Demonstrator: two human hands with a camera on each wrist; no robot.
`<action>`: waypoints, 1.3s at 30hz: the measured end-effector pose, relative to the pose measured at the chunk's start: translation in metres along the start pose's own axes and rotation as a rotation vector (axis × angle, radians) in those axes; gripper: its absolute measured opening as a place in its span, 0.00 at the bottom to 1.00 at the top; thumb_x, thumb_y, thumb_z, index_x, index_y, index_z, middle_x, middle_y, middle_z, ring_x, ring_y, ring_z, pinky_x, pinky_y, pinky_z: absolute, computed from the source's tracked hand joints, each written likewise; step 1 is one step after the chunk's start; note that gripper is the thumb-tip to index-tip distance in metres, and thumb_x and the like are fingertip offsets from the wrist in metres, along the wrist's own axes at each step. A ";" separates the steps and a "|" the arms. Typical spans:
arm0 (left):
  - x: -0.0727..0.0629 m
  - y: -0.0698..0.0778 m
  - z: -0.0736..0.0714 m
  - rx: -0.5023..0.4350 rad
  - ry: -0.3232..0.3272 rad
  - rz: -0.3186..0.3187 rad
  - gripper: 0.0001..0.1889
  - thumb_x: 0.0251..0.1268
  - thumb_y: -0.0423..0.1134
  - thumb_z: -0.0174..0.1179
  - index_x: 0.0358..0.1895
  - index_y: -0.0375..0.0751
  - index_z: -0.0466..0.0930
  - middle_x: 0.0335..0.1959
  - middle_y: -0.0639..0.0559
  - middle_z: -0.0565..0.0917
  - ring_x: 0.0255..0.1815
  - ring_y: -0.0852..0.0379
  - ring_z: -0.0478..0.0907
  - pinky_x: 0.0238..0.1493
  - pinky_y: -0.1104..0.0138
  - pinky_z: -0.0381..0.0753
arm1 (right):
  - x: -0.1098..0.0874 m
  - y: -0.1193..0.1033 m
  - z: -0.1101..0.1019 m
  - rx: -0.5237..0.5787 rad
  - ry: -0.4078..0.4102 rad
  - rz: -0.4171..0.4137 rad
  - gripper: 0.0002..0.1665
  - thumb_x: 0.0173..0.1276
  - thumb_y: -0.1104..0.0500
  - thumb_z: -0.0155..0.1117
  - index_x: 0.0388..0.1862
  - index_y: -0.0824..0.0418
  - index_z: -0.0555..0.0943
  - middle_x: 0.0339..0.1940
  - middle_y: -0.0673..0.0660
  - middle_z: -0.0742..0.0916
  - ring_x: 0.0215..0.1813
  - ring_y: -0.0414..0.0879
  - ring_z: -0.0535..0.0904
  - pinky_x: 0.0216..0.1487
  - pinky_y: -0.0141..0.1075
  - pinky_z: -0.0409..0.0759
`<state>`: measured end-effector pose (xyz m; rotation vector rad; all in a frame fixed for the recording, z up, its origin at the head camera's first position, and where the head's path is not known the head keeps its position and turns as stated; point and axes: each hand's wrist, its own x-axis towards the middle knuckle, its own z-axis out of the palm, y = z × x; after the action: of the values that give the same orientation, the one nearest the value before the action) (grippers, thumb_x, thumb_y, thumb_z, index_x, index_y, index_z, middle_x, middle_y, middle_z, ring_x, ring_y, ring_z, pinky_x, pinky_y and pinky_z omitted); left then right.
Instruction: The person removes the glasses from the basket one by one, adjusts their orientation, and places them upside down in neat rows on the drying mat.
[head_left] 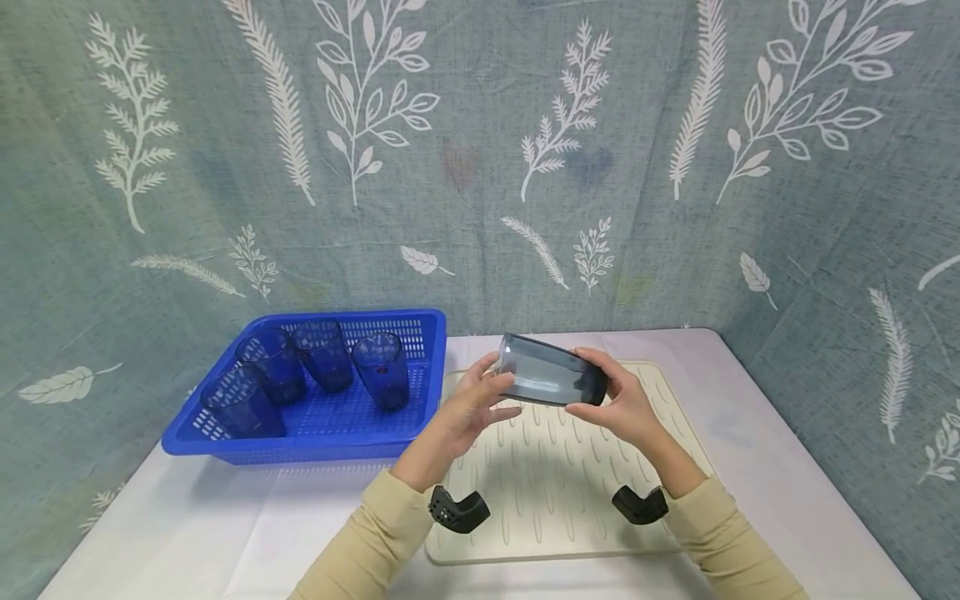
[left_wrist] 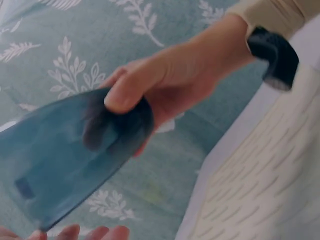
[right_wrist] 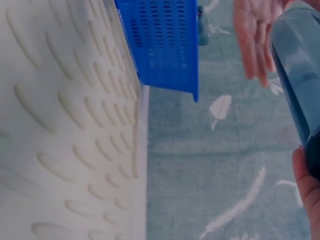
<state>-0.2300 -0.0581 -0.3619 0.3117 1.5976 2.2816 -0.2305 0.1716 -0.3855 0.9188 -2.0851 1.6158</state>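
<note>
A smoky blue-grey drinking glass (head_left: 551, 372) is held in the air on its side above the drying mat (head_left: 558, 500), its mouth toward the left. My right hand (head_left: 618, 400) grips it around the base, thumb on one side and fingers on the other, as the left wrist view also shows on the glass (left_wrist: 65, 150). At the mouth end is my left hand (head_left: 468, 412), its thumb by the rim. In the right wrist view the fingers of the left hand (right_wrist: 255, 40) look straight, beside the glass (right_wrist: 302, 60).
A blue plastic basket (head_left: 337, 452) stands on the left of the white table (head_left: 300, 517), with several blue-looking glasses (head_left: 381, 375) upright or slightly tilted inside. A patterned grey-green cloth (head_left: 480, 167) hangs behind and along both sides.
</note>
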 end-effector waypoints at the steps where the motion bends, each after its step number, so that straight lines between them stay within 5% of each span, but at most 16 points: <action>1: 0.000 0.001 -0.001 0.009 0.003 -0.005 0.54 0.44 0.50 0.68 0.71 0.39 0.41 0.69 0.35 0.53 0.66 0.39 0.59 0.60 0.44 0.65 | 0.000 -0.001 -0.002 -0.009 0.002 -0.001 0.41 0.43 0.80 0.68 0.60 0.75 0.66 0.56 0.37 0.72 0.52 0.32 0.72 0.47 0.21 0.73; 7: -0.003 0.001 -0.010 0.054 -0.002 -0.016 0.45 0.55 0.35 0.59 0.71 0.38 0.39 0.70 0.34 0.51 0.68 0.37 0.54 0.62 0.44 0.62 | 0.000 -0.006 -0.020 -0.079 0.034 0.033 0.40 0.44 0.79 0.67 0.59 0.74 0.65 0.54 0.42 0.72 0.50 0.30 0.71 0.46 0.19 0.72; 13: -0.009 0.001 -0.016 0.204 0.002 -0.041 0.43 0.56 0.35 0.58 0.72 0.42 0.41 0.70 0.37 0.55 0.66 0.38 0.60 0.62 0.48 0.64 | 0.001 -0.016 -0.046 -0.268 -0.005 0.144 0.37 0.48 0.72 0.70 0.58 0.70 0.66 0.52 0.61 0.75 0.45 0.35 0.72 0.42 0.24 0.74; 18: -0.013 -0.001 -0.021 0.359 0.007 -0.069 0.45 0.56 0.37 0.61 0.72 0.44 0.41 0.69 0.39 0.57 0.64 0.40 0.63 0.61 0.49 0.66 | 0.001 -0.025 -0.069 -0.475 -0.128 0.252 0.37 0.51 0.62 0.71 0.59 0.68 0.66 0.55 0.65 0.74 0.46 0.50 0.73 0.42 0.42 0.76; 23: -0.016 -0.006 -0.028 0.398 0.021 -0.095 0.45 0.56 0.37 0.62 0.72 0.45 0.42 0.69 0.41 0.58 0.66 0.40 0.60 0.62 0.48 0.63 | 0.000 -0.030 -0.090 -0.597 -0.253 0.279 0.36 0.52 0.57 0.71 0.57 0.67 0.68 0.55 0.66 0.75 0.50 0.58 0.73 0.44 0.51 0.75; 39: -0.024 -0.020 -0.046 0.482 0.000 -0.157 0.44 0.56 0.39 0.62 0.72 0.43 0.43 0.68 0.38 0.59 0.66 0.38 0.60 0.63 0.47 0.60 | -0.008 -0.043 -0.122 -0.802 -0.635 0.276 0.32 0.49 0.53 0.71 0.51 0.65 0.73 0.45 0.58 0.81 0.41 0.46 0.76 0.35 0.37 0.75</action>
<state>-0.2222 -0.1013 -0.3964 0.2866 2.0799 1.7607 -0.2096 0.2840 -0.3242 0.9221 -3.0235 0.4311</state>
